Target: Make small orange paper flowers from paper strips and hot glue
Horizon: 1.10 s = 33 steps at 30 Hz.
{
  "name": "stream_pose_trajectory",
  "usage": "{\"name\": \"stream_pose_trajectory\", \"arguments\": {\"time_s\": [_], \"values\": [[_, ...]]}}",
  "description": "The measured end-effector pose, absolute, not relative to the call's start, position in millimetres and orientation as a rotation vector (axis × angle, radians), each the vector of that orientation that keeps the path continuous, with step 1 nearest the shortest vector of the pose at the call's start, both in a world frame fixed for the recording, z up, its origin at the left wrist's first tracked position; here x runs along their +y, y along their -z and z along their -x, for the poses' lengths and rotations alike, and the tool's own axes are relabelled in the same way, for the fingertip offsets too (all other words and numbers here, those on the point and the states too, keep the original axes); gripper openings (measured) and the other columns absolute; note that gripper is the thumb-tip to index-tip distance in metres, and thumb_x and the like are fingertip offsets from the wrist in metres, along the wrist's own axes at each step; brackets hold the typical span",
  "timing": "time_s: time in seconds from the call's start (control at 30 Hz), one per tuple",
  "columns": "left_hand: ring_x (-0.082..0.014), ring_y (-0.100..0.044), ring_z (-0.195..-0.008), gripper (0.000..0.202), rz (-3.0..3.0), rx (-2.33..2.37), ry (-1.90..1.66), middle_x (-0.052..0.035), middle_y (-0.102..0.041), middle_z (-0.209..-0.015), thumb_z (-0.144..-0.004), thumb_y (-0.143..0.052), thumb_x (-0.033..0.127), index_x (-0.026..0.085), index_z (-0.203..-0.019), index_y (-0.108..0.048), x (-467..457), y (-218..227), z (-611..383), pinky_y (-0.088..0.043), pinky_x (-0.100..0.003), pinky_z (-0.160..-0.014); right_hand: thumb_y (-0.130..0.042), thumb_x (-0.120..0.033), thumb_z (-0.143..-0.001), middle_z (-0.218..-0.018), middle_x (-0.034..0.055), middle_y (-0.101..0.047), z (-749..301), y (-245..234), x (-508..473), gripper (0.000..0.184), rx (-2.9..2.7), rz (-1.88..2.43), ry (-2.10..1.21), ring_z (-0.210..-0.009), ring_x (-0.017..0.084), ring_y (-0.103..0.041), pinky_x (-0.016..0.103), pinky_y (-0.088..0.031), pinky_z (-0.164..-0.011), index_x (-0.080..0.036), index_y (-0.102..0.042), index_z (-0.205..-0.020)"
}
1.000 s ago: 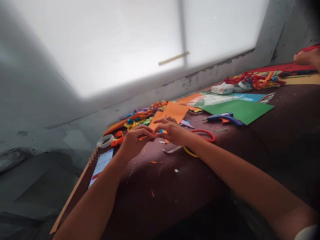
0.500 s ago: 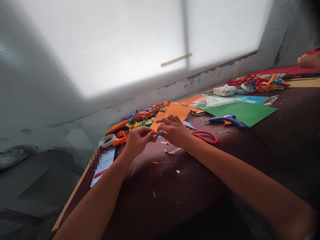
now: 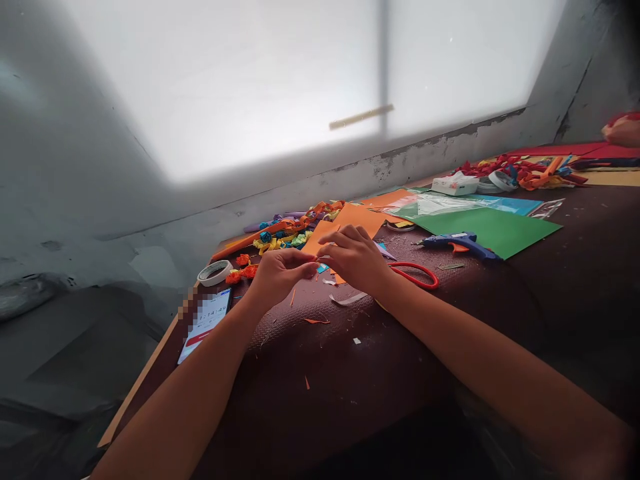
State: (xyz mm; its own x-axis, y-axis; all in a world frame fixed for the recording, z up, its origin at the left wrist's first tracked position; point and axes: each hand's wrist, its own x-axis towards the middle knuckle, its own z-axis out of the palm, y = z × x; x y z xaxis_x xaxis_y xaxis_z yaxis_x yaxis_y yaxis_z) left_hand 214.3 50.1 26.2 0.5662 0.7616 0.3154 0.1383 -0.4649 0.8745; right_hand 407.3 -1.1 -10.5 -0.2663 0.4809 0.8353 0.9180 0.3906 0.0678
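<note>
My left hand (image 3: 280, 273) and my right hand (image 3: 356, 257) meet fingertip to fingertip above the dark brown table (image 3: 380, 373). Both are closed in a pinch on a small piece of orange paper (image 3: 320, 260), too small to make out in detail. An orange paper sheet (image 3: 345, 223) lies just behind my hands. Red-handled scissors (image 3: 417, 273) rest right beside my right wrist.
A phone (image 3: 206, 320) and a tape roll (image 3: 214, 272) lie at the left. Colourful rolled paper pieces (image 3: 280, 237) are piled by the wall. A blue glue gun (image 3: 457, 243) rests on green paper (image 3: 495, 227). Another person's hand (image 3: 623, 130) shows far right.
My hands stay pinched together on the paper and shifted only slightly. The view has turned a little, so everything sits further right.
</note>
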Motion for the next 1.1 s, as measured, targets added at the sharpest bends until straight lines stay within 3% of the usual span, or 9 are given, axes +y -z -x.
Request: {"name": "stream_pose_trajectory", "arguments": {"time_s": [0.33, 0.63, 0.87, 1.1], "values": [[-0.0157, -0.066, -0.06, 0.035, -1.918, 0.777, -0.929, -0.006, -0.075, -0.07, -0.068, -0.086, 0.043, 0.014, -0.088, -0.081, 49.6, -30.0, -215.8, -0.058, -0.03, -0.061, -0.055, -0.029, -0.103, -0.118, 0.0, -0.072, -409.5, 11.0, -4.0, 0.02, -1.927, 1.191, 0.783, -0.104, 0.023, -0.053, 0.038, -0.032, -0.09, -0.025, -0.074, -0.103], [-0.0151, -0.066, -0.06, 0.034, -1.875, 0.84, -0.902, -0.0062, -0.074, -0.069, -0.069, -0.084, 0.039, 0.011, -0.089, -0.079, 49.4, -28.3, -217.1, -0.056, -0.03, -0.063, -0.056, -0.021, -0.1, -0.124, -0.0002, -0.069, -408.1, 15.2, -1.0, 0.016, -2.0, 1.183, 0.817, -0.107, 0.024, -0.05, 0.041, -0.03, -0.095, -0.024, -0.071, -0.094], [-0.0122, -0.059, -0.057, 0.024, -1.917, 0.822, -0.88, -0.0026, -0.069, -0.062, -0.071, -0.081, 0.036, 0.013, -0.076, -0.076, 49.9, -26.6, -217.2, -0.05, -0.027, -0.06, -0.054, -0.016, -0.099, -0.135, 0.0028, -0.063, -401.5, 15.9, -0.9, 0.012, -2.022, 1.236, 0.908, -0.107, 0.026, -0.05, 0.041, -0.032, -0.089, -0.02, -0.065, -0.096], [-0.0145, -0.065, -0.068, 0.028, -1.904, 0.718, -0.876, -0.0029, -0.07, -0.077, -0.077, -0.077, 0.039, 0.014, -0.086, -0.07, 48.7, -20.1, -220.9, -0.051, -0.029, -0.068, -0.051, -0.021, -0.102, -0.134, 0.0061, -0.063, -399.4, 15.7, -0.4, 0.013, -1.973, 1.259, 0.771, -0.114, 0.027, -0.05, 0.042, -0.032, -0.095, -0.02, -0.064, -0.101]]}}
